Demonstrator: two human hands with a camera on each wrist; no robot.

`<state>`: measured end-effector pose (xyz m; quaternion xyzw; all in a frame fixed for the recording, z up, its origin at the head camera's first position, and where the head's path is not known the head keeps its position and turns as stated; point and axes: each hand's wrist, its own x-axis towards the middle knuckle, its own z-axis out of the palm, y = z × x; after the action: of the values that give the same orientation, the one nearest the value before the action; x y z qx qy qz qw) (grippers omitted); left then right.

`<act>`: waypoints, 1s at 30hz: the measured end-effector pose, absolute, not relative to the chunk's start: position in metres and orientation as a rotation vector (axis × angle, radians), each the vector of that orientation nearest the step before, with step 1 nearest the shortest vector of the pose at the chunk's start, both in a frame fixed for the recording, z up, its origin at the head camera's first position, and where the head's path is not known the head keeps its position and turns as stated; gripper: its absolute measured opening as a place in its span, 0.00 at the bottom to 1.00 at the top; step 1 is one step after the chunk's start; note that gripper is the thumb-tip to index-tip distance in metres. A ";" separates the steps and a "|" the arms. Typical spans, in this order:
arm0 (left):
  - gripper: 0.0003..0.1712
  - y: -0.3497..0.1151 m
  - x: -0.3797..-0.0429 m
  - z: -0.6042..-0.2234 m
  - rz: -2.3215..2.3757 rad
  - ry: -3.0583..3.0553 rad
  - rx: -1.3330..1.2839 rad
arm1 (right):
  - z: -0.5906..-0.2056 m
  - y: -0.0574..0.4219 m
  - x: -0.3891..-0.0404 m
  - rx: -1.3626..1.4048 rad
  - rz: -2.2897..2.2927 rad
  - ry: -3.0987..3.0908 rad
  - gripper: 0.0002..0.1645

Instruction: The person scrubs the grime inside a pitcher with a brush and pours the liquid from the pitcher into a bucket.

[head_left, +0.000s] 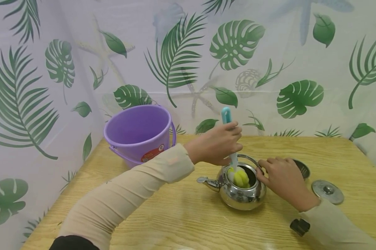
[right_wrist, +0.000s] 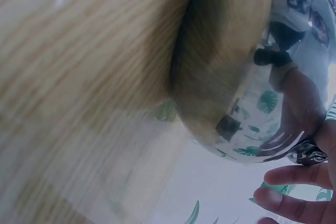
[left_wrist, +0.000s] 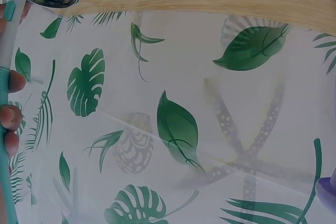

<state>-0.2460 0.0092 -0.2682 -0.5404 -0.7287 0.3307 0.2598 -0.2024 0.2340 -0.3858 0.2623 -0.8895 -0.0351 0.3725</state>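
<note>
My left hand (head_left: 217, 143) grips the teal and white handle of a sponge brush (head_left: 226, 114), which stands nearly upright. Its yellow and white sponge head (head_left: 240, 178) is down in the mouth of a shiny metal kettle (head_left: 242, 199), the lower part hidden inside. The left wrist view shows fingertips (left_wrist: 11, 116) wrapped over the brush handle. At the kettle's right side my right hand (head_left: 283, 177) holds the foot of its arched handle (head_left: 248, 159), between thumb and fingers. The kettle sits on the wooden table, spout (head_left: 208, 182) toward the left.
A purple bucket (head_left: 138, 142) stands at the back left, its handle hanging down. Right of the kettle lies a round metal lid (head_left: 327, 191). A dark perforated strainer (head_left: 302, 169) is partly hidden behind my right hand. A leaf-printed sheet (head_left: 181, 114) hangs behind the wooden table (head_left: 175, 215).
</note>
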 end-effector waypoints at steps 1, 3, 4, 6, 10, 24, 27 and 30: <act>0.23 0.009 -0.246 -0.268 0.897 -1.975 -1.463 | -0.386 0.234 -0.203 0.671 -0.089 -2.271 0.29; 0.23 0.009 -0.246 -0.269 0.897 -1.975 -1.462 | -0.388 0.234 -0.203 0.668 -0.080 -2.256 0.33; 0.23 0.009 -0.246 -0.269 0.899 -1.973 -1.462 | -0.388 0.234 -0.203 0.665 -0.076 -2.250 0.35; 0.23 0.010 -0.246 -0.270 0.902 -1.969 -1.460 | -0.389 0.234 -0.202 0.659 -0.072 -2.240 0.38; 0.22 0.010 -0.247 -0.270 0.900 -1.962 -1.459 | -0.389 0.234 -0.202 0.654 -0.074 -2.234 0.40; 0.22 0.014 -0.247 -0.265 0.915 -1.951 -1.471 | -0.392 0.242 -0.211 0.784 -0.183 -2.144 0.31; 0.22 0.015 -0.246 -0.262 0.943 -1.935 -1.462 | -0.392 0.242 -0.211 0.805 -0.178 -2.134 0.29; 0.21 0.018 -0.246 -0.259 0.961 -1.922 -1.449 | -0.391 0.241 -0.211 0.815 -0.169 -2.125 0.28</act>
<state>-0.2455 0.0183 -0.2588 -0.5380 -0.7137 0.3569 0.2717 -0.2114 0.2408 -0.3913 0.3247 -0.8466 -0.0674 0.4164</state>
